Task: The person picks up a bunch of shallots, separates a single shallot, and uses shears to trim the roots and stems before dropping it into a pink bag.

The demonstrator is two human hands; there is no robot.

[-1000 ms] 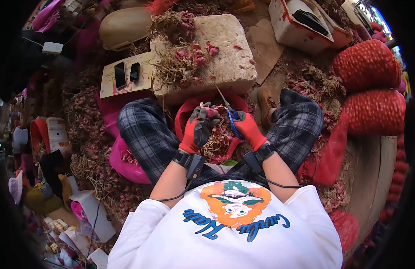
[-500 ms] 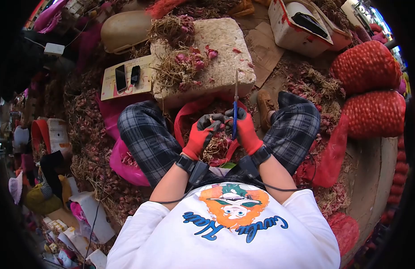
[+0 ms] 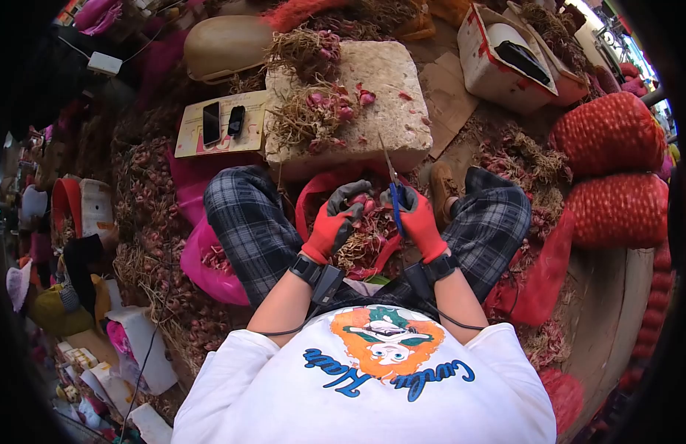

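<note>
Both my hands wear red gloves with dark grey fingers and meet above a red-rimmed heap of onions between my knees. My left hand (image 3: pixel 339 218) has its fingers curled round a small red onion (image 3: pixel 364 202). In my right hand (image 3: pixel 415 214) are blue-handled scissors (image 3: pixel 395 194), their blades pointing up and away from me, over the front edge of a pale foam block (image 3: pixel 391 96). Dried onion bunches (image 3: pixel 324 111) with long roots and stalks lie on the block's left side.
A board (image 3: pixel 191 135) with two dark devices lies left of the block. Full red net sacks (image 3: pixel 613 133) are stacked at the right. A foam box (image 3: pixel 498 63) stands at the back right. Onions (image 3: pixel 146 214) are heaped along the left.
My hands have moved apart slightly. The scissors now tilt left, and the onion at my left hand shows more clearly. The whole view has shifted a little.
</note>
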